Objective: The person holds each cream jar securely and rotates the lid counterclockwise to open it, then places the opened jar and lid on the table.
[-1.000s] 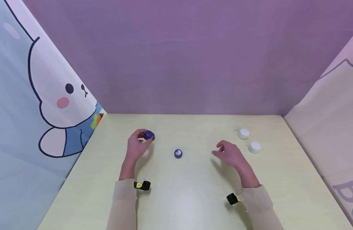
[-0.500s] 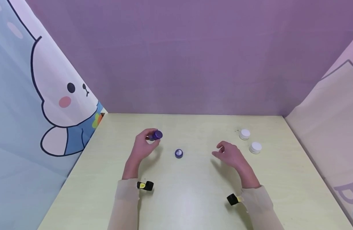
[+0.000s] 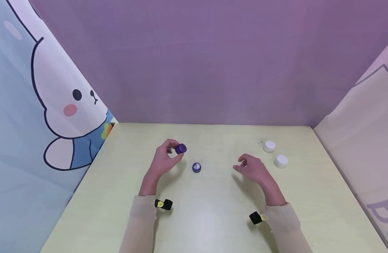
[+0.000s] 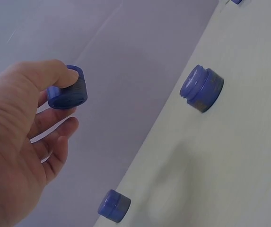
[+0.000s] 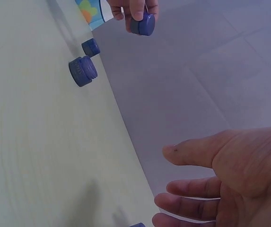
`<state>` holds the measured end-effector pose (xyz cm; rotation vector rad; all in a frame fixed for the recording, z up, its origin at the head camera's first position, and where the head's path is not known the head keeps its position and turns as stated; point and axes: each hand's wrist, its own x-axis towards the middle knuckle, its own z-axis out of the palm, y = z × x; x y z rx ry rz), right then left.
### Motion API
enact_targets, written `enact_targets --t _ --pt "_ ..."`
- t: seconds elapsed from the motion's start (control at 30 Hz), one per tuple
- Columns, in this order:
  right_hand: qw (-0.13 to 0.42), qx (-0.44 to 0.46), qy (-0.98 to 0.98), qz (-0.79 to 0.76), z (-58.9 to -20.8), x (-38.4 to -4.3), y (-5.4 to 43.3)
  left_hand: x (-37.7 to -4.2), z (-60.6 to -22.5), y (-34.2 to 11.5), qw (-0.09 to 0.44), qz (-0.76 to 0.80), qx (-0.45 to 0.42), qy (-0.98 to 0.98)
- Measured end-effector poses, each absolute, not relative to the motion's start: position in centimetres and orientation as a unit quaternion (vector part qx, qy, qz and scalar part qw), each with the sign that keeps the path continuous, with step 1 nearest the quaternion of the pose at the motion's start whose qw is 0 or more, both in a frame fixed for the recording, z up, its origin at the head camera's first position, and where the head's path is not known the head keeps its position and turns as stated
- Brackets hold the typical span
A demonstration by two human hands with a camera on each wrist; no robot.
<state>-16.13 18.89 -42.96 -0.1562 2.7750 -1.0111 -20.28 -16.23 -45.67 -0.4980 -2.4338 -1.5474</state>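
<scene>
In the head view my left hand (image 3: 165, 158) pinches a small round purple jar (image 3: 181, 148) between thumb and fingers, above the table. Whether it has a lid cannot be told. Behind the fingers, another purple piece (image 3: 169, 150) is mostly hidden; the right wrist view shows a small purple jar (image 5: 91, 47) on the table there. Between the hands stands an open purple jar (image 3: 196, 167), whose threaded neck (image 4: 195, 81) shows in the left wrist view. My right hand (image 3: 251, 168) holds nothing and hovers with loosely bent fingers, left of two white jars (image 3: 269, 146).
The pale wooden table (image 3: 213, 211) meets a purple cloth backdrop (image 3: 213, 70) at its far edge. A cartoon-printed cloth (image 3: 70, 123) hangs at the left and a pale cloth (image 3: 364, 140) at the right. Small black cameras (image 3: 167, 204) sit at the sleeve cuffs.
My left hand has moved rightward with the purple jar, toward the open jar, and a purple piece now shows behind its fingers. The right hand has stayed put.
</scene>
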Motion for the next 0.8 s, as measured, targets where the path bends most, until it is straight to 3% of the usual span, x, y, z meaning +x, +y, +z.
enact_targets --t 0.8 --pt "0.087 -0.059 0.934 -0.34 -43.3 -16.1 18.8 -19.7 -45.3 -13.2 0.103 -0.518 -0.194 -0.827"
